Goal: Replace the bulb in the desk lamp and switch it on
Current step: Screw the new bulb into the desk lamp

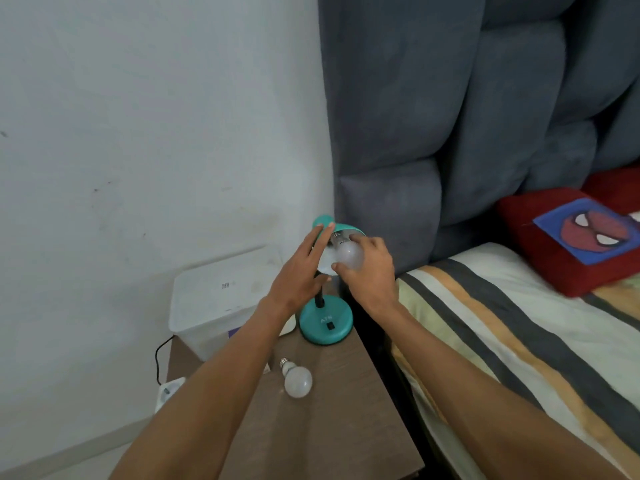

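Observation:
A teal desk lamp stands on a round base (325, 323) with a black switch (330, 326), at the far end of a brown bedside table (311, 427). Its teal shade (323, 221) tilts toward me. My left hand (301, 271) lies flat against the shade's left side, fingers spread. My right hand (370, 268) grips a white bulb (349, 256) whose metal screw end points into the shade's mouth. A second white bulb (297, 378) lies loose on the table, nearer to me.
A white plastic box (221, 296) sits at the table's back left against the wall. A black cable (160, 358) runs down to a white plug strip (169, 389). A bed with striped cover (502, 341) and red cushion (581, 237) borders the table's right edge.

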A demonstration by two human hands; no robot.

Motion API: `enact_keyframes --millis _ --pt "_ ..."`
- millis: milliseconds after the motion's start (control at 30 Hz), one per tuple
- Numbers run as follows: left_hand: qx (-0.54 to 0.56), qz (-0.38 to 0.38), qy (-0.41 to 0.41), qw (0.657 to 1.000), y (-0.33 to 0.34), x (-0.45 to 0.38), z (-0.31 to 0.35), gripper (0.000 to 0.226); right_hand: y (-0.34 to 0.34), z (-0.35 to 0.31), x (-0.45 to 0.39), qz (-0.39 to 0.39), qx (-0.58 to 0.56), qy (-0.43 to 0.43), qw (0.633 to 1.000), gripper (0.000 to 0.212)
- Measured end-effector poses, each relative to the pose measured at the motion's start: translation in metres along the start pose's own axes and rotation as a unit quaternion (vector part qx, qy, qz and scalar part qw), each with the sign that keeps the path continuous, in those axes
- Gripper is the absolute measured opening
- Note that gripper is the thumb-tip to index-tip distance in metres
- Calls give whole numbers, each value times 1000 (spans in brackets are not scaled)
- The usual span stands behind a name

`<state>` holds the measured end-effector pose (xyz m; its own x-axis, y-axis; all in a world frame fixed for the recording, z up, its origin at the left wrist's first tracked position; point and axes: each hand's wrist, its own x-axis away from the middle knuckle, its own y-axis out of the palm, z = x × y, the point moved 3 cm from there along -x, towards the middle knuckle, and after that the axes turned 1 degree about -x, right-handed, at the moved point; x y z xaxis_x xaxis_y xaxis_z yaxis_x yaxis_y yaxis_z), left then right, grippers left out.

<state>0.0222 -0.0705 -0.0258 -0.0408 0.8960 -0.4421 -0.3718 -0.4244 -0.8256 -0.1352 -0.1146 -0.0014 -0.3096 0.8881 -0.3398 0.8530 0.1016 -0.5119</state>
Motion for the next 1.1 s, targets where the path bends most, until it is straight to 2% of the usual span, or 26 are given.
enact_keyframes --millis 133,400,567,667,767,833,933,1033,1100 --pt "-3 -6 3 1000 0 0 -3 110 6 0 3 42 40 -53 997 61" --pt "-10 -4 12 1000 4 1 -2 106 19 1 1 71 88 -77 991 50" --pt "-4 -3 6 1000 4 0 -3 108 30 4 4 36 119 -102 987 61" --pt "-4 -1 7 1000 3 -1 -3 102 29 8 2 47 64 -56 995 56" --pt "0 7 16 1000 1 -1 -2 90 25 7 1 54 -65 47 995 50" --pt "-1 7 19 1000 1 -1 -1 87 25 6 1 56 -125 81 987 49" --pt "-5 4 15 1000 3 -1 -3 91 26 0 3 63 -123 66 988 44" --pt "-5 -1 11 1000 4 -1 -3 94 28 -1 4 60 -83 61 993 54" --pt "1 2 12 1000 3 -1 -2 90 28 1 4 56 -84 78 992 53"
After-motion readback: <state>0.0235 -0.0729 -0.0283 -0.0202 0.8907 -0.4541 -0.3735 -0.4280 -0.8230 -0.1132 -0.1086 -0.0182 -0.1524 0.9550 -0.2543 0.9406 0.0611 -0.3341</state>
